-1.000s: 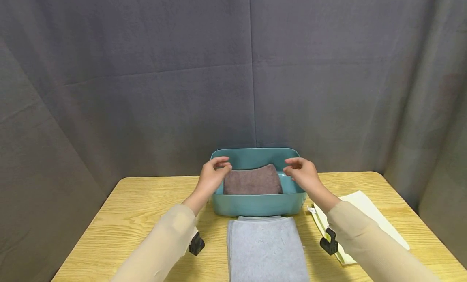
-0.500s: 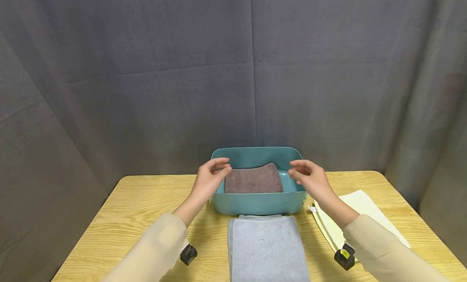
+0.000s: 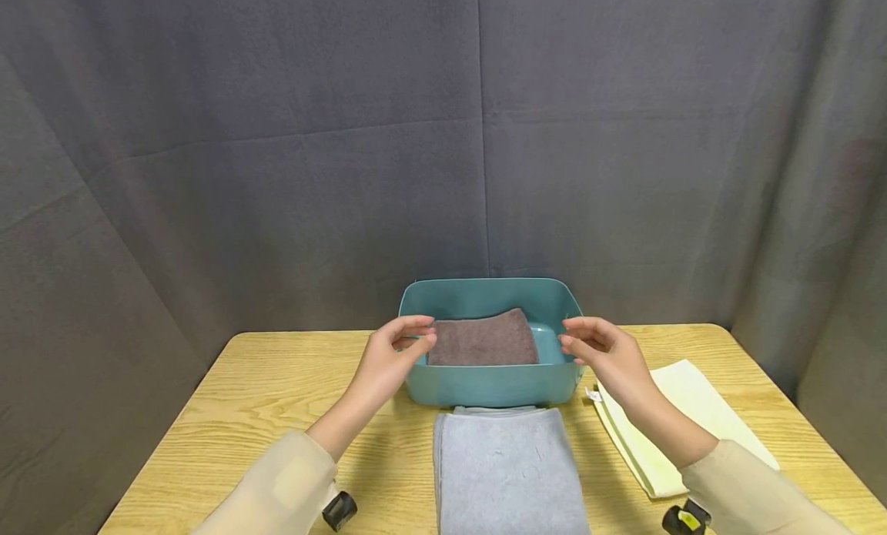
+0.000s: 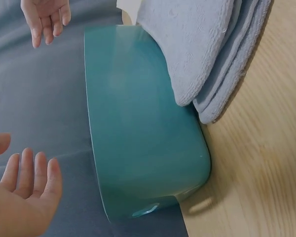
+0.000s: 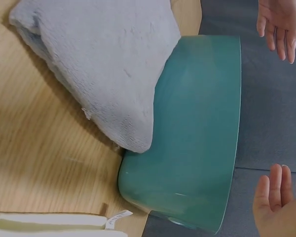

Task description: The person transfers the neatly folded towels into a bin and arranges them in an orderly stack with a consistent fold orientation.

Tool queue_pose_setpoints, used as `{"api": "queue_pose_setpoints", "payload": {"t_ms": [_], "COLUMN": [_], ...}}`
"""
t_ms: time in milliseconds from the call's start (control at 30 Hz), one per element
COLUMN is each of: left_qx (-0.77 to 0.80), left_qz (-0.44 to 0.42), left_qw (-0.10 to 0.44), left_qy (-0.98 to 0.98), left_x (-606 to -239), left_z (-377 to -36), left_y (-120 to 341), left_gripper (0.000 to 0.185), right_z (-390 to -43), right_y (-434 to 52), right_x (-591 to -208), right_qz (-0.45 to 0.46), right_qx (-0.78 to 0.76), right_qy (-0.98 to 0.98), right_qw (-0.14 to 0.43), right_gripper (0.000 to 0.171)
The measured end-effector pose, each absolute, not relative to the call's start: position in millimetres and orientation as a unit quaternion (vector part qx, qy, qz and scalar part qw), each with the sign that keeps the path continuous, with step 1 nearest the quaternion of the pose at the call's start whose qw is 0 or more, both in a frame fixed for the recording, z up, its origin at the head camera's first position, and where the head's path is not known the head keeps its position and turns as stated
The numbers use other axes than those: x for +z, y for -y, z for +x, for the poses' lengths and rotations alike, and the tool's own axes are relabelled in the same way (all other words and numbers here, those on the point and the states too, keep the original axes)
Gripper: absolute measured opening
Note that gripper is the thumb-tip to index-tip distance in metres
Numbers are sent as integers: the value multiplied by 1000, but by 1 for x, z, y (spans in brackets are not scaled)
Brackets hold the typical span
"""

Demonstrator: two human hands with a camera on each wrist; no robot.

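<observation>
Teal bin [image 3: 485,382] between open hands [image 3: 391,358] [image 3: 610,356], untouched.

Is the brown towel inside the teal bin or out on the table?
Inside: the brown towel lies folded within the teal bin, its walls rising around it.

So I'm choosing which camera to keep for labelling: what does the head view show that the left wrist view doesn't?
Only the head view shows the brown towel lying inside the teal bin, the cream towel at its right, and the wooden table's full spread. Only the left wrist view shows the bin's outer side wall close up and the grey towel's stacked folds. Both show the bin, the grey towel, the left hand and right hand, open and holding nothing.
</observation>
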State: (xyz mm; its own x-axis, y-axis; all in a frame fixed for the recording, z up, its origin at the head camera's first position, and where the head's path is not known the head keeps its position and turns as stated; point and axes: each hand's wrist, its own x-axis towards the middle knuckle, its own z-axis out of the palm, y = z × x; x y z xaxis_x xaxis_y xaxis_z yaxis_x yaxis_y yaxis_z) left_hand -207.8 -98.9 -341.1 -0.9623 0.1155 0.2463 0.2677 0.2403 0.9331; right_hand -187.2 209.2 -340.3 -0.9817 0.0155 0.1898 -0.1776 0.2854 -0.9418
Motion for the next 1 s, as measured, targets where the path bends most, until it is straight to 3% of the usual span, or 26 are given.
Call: {"api": "queue_pose_setpoints", "payload": {"t_ms": [700, 1000], "left_qx": [-596, -604], "left_qz": [-126, -101], "left_qw": [36, 20], "left_qy": [792, 791], "left_x": [-366, -382], "left_z": [-182, -170], "left_y": [113, 112], "left_gripper": [25, 23], "right_z": [-157, -144], "right_y": [-213, -212], "right_x": [-362, -379], "right_qz": [16, 10], "right_qx": [632, 632], "right_qy": [772, 772], "right_qw": [58, 64], "right_gripper": [33, 38]}}
